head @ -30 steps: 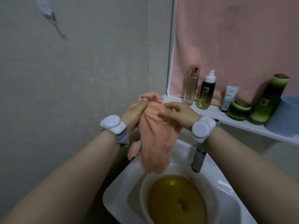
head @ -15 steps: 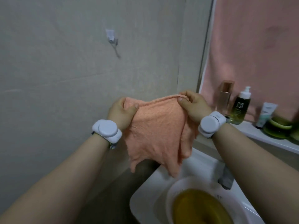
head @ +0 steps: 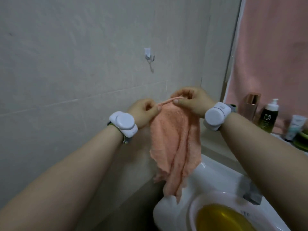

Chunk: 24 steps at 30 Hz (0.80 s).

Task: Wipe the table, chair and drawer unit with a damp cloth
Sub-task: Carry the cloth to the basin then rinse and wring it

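Note:
A peach-coloured cloth (head: 176,144) hangs in front of the tiled wall, above the left edge of a white sink (head: 215,180). My left hand (head: 144,112) pinches its top edge on the left. My right hand (head: 191,100) pinches the thin loop at the cloth's top, slightly higher. The two hands are close together and the cloth drapes down in folds between my forearms. A white band sits on each wrist.
A small hook (head: 149,58) is stuck on the wall above my hands. A basin (head: 196,207) of yellowish water sits in the sink beside a grey tap (head: 252,194). Bottles (head: 268,115) stand on a ledge at right, under a pink towel (head: 273,55).
The view has swung left and up toward the wall hook. My hands spread the cloth wide, then drew together again at its top edge, the right hand now pinching the loop.

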Motion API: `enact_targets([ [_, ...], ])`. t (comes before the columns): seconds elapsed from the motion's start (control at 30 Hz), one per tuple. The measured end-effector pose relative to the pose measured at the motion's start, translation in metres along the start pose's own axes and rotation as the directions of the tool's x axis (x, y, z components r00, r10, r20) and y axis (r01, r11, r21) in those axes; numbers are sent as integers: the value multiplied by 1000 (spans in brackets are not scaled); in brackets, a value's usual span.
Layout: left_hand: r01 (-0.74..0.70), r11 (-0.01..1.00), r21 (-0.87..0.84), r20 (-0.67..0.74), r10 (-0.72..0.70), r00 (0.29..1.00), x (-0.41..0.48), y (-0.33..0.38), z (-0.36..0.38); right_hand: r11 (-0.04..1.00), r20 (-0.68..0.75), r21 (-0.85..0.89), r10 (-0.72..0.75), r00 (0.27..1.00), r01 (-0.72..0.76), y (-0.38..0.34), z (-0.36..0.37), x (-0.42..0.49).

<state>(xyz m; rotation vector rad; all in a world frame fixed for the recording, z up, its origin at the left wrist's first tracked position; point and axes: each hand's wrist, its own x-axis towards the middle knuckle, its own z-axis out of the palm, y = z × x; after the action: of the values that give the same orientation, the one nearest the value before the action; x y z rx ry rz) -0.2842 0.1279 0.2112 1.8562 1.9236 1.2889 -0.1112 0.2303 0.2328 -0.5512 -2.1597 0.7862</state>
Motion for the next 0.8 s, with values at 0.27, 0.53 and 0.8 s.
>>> enact_targets([
  [0.27, -49, 923, -381, -41, 36, 999, 19, 10, -35, 998, -136, -39, 35, 990, -40, 3, -16, 12],
  [0.53, -83, 789, 609, -88, 172, 981, 46, 51, -67, 917, -98, -337, -259, 961, 213, -21, -23, 58],
  [0.8, 121, 602, 789, -328, 245, 912, 70, 81, -84, 852, -74, -402, -395, 916, 335, -46, -28, 130],
])
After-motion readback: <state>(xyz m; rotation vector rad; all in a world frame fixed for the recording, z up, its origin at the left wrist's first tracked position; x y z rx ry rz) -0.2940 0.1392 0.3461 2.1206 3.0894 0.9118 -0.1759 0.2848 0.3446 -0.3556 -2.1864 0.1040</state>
